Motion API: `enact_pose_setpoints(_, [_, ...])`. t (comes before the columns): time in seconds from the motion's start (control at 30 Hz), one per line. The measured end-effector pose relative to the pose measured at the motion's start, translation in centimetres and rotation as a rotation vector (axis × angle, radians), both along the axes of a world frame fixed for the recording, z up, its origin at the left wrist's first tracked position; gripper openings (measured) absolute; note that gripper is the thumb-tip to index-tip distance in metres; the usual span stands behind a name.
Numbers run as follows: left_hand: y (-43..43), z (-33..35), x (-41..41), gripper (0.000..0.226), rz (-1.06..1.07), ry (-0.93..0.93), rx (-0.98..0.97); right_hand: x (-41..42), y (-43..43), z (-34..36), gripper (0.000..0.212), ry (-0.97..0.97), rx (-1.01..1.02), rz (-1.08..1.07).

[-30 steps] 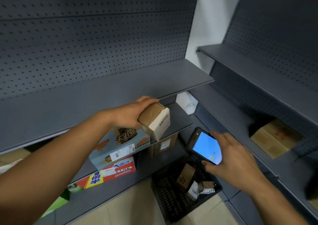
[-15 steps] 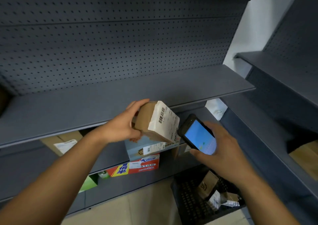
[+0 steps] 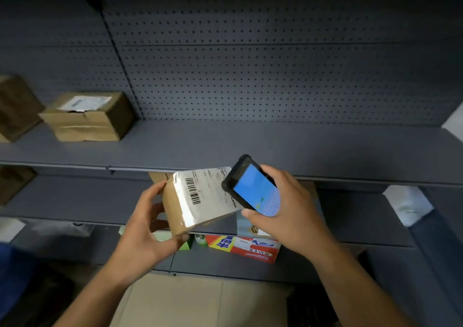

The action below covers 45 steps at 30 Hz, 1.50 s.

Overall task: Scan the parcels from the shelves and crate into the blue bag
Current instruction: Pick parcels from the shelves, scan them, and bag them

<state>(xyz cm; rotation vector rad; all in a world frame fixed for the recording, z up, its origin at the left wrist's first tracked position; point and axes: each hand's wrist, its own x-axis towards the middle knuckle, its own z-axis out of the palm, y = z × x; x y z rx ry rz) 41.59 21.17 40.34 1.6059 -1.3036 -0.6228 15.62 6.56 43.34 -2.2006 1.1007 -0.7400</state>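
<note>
The left hand (image 3: 140,229) grips a labelled parcel (image 3: 200,199); the right hand (image 3: 283,214) clutches a scanner (image 3: 253,189) beside it. A taped box (image 3: 87,116) sits on the upper shelf (image 3: 250,146).

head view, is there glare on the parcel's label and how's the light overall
Head view: glare whitens the left and lower edges of the white shipping label on the brown cardboard parcel that the left hand holds, but the barcode is legible; the blue screen of the black handheld scanner glows bright; the corners darken; the grey metal shelf bows slightly.
</note>
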Motion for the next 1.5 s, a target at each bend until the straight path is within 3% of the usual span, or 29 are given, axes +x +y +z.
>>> enact_pose_setpoints(0.27, [8.8,-0.4,5.6,0.105,0.246,0.024,-0.075,8.5,3.2,1.7,0.085,0.078,-0.069,0.192])
enact_pose_setpoints(0.5, [20.7,0.6,16.6,0.100,0.443,0.029,-0.120,23.4,12.2,2.3,0.084,0.019,-0.074,0.349])
enact_pose_setpoints(0.7, [33.6,-0.1,28.3,0.103,0.670,-0.106,-0.097,37.2,21.5,2.3,0.080,-0.004,-0.071,0.474])
enact_pose_setpoints(0.97, [46.6,-2.9,37.8,0.103,0.945,-0.013,-0.092,52.1,31.1,1.3,0.083,0.038,-0.028,0.656])
enact_pose_setpoints(1.23, [50.9,-7.1,44.8,0.101,1.136,0.155,-0.086,64.1,33.7,-2.1,0.084,0.075,-0.001,0.746])
enact_pose_setpoints(1.5, [49.2,-8.6,53.7,0.097,1.310,0.197,0.038,77.8,32.7,-6.3,0.084,0.055,0.082,0.890])
